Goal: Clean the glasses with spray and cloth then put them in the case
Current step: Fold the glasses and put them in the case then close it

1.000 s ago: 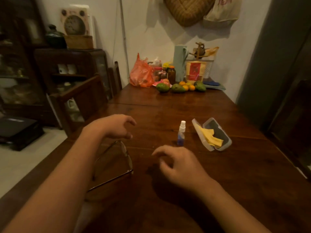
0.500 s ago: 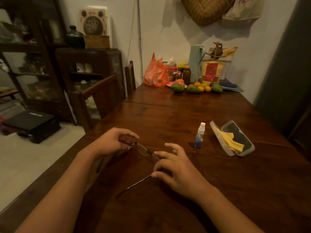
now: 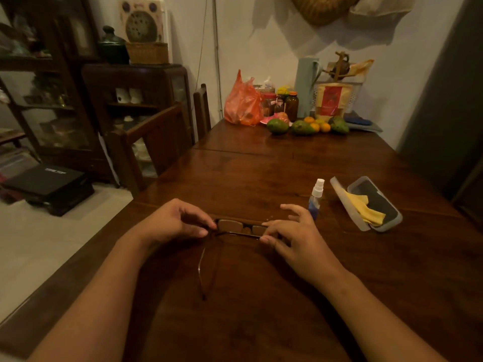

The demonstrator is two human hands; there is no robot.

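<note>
Hands out front, forearms converging: my left hand [image 3: 174, 223] pinches the glasses [image 3: 239, 228] at one end, my right hand [image 3: 296, 237] pinches the other, forefinger lifted. One temple trails back toward me over the surface [image 3: 261, 322]. Just beyond my right hand stand the spray bottle [image 3: 315, 199] and open case [image 3: 374, 194].
</note>
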